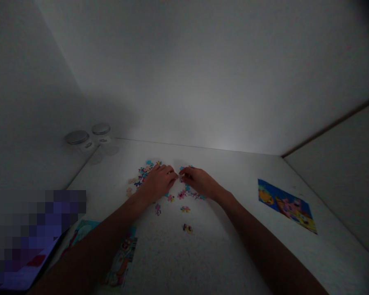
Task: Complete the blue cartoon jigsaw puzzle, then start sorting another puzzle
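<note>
Jigsaw pieces (pixel 143 174) lie in loose clusters around both hands. Far left of the left hand (pixel 156 183) stand two lidded jars (pixel 89 139), their labels (pixel 103 140) unreadable. Its fingers curl inward, and whether they grip is unclear, beside the right hand (pixel 199 182), which pinches a pale piece (pixel 181 177). Further right lies a colourful picture card (pixel 285 207).

Loose cardboard jigsaw pieces (pixel 184 196) lie mid-surface on the flat surface (pixel 221 254), with two round lidded glass jars (pixel 89 141) behind-left, one rectangular paper picture sheet (pixel 285 206) right, another (pixel 121 256) front-left.
</note>
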`<state>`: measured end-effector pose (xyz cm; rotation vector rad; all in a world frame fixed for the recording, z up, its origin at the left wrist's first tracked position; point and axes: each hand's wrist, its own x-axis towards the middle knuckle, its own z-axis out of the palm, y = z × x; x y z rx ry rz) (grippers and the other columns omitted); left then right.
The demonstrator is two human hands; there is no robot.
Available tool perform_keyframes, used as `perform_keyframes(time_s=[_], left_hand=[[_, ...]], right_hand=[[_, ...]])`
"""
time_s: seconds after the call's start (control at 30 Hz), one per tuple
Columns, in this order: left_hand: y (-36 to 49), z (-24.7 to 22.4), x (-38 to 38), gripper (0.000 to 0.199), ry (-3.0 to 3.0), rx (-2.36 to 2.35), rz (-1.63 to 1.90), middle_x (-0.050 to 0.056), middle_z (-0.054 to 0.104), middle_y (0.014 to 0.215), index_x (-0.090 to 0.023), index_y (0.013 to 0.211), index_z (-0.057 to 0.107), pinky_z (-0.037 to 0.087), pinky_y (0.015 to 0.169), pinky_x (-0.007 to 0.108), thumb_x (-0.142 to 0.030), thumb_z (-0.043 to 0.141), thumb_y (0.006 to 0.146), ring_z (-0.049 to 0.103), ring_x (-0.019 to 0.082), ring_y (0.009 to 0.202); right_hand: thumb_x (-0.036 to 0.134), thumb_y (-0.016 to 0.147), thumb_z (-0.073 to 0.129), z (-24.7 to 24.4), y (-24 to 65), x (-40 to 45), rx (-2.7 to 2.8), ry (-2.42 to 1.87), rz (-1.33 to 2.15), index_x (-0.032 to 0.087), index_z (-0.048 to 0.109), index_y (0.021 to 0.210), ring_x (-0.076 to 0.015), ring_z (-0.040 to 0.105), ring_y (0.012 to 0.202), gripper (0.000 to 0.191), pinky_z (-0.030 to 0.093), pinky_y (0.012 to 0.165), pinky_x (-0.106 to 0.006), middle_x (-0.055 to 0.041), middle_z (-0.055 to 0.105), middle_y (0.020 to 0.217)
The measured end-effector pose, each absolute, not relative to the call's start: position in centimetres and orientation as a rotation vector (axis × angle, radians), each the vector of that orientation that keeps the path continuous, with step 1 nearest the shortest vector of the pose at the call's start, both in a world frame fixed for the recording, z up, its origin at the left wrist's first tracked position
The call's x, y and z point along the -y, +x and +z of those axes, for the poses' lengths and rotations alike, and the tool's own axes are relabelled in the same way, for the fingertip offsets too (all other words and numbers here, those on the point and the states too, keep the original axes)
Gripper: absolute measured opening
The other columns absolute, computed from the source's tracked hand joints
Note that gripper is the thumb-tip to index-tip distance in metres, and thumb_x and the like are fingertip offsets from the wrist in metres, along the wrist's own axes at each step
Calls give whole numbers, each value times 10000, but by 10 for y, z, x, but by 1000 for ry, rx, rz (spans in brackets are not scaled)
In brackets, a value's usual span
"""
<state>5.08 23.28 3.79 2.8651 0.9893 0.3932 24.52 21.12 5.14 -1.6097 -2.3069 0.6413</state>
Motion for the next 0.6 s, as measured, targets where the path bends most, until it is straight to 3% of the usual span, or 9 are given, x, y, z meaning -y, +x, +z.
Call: perform_keyframes(time_s=[0.2,0.43,0.6], left_hand=[[43,43,-230,233,2904,-911,387,40,622,1074,-237,1042,667,354,935,377,-181,531,861,542,207,1010],[22,40,-253,283,2777,-1252,562,85,607,1073,-202,1102,643,380,877,413,-165,440,908,520,242,1003],[12,34,-261,272,2753,-1276,593,82,594,1105,-214,1112,642,372,878,413,-228,445,924,501,245,1024]], right_hand=[[179,905,497,48,247,-211,2278,-1670,509,180,655,973,-151,596,861,172,407,757,-242,-61,639,974],[273,908,530,54,226,-234,2332,-1618,423,174,602,1199,-190,575,1001,316,423,867,-294,-108,613,1111],[251,907,539,54,216,-252,2485,-1538,446,166,661,1093,-177,592,948,238,423,840,-270,-97,636,1042]])
